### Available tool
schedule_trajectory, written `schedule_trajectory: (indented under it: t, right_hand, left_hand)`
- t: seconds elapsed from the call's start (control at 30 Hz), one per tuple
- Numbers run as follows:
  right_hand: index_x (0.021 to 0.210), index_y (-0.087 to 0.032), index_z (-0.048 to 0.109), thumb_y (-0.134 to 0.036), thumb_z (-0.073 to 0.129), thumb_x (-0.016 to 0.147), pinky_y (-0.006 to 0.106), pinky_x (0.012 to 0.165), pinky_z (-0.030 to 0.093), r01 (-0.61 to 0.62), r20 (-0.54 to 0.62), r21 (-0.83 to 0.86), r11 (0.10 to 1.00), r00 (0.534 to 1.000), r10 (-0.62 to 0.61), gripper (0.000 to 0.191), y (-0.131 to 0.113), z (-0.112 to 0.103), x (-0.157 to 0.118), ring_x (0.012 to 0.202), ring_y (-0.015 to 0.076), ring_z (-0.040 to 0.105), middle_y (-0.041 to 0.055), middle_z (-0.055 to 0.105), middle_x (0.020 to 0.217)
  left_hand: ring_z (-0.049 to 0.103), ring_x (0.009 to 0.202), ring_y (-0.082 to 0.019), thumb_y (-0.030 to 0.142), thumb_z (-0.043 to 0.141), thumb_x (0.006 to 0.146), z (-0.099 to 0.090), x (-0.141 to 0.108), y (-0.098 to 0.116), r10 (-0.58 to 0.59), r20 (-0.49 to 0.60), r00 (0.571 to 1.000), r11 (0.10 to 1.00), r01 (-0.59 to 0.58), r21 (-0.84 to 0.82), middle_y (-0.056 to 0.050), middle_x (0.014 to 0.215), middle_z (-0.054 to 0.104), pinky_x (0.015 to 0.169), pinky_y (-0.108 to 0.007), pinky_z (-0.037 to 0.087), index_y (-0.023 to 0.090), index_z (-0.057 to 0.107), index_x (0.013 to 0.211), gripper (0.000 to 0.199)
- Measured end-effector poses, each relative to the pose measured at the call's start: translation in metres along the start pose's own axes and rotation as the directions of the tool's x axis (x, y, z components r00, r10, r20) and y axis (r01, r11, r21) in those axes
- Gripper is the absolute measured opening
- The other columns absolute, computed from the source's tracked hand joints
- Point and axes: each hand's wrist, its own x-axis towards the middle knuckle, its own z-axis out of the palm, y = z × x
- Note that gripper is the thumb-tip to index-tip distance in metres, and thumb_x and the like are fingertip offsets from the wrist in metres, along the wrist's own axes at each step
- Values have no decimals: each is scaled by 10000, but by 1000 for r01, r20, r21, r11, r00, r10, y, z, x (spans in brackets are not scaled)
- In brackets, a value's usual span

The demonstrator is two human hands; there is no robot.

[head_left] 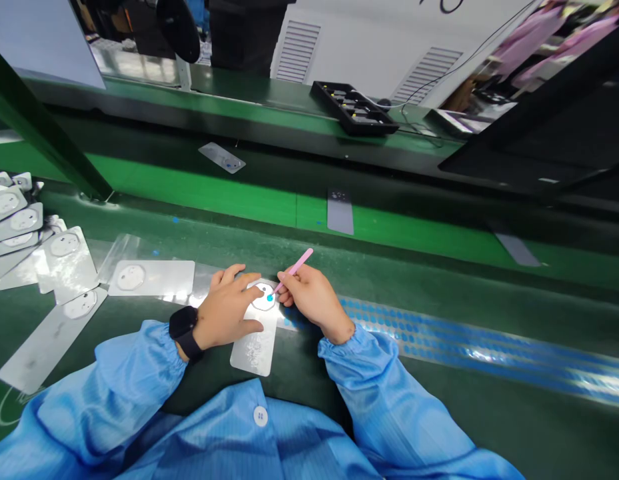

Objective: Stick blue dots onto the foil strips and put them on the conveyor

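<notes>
Lying flat on the desk (414, 280), the plate (254, 343) looks thin, light, stiff: best taken by its edges. The left hand (226, 310) spreads loosely over it; the right hand (316, 297) has a pinching grip on a pink tool (304, 258). Right of the plate runs a dotted strip (489, 353).

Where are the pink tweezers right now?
In the head view, the pink tweezers are in the right hand, just right of the left hand, angled down toward the blue dot.
</notes>
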Motion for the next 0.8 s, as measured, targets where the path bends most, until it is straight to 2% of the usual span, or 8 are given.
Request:
schedule_trajectory:
  t: [0.53,0.8]
  right_hand:
    - [674,-164,550,-177,555,860,179,428,482,3,-11,-71,997,1000,-4,186,-4,1,-2,431,101,591,-15,618,513]
    - [702,-173,542,-171,562,855,181,438,493,28,-20,-63,998,999,-29,155,-2,2,-3,453,102,605,-20,627,553]
  left_hand:
    - [332,1298,-383,368,815,633,0,1,0,0,18,1000,1000,0,19,-86,1360,523,1001,-571,301,215,631,1047,479]
    - [325,1296,-390,360,792,673,-3,-1,1,29,33,999,998,-30,46,-79,1360,507,976,-578,304,292,646,1100,456]
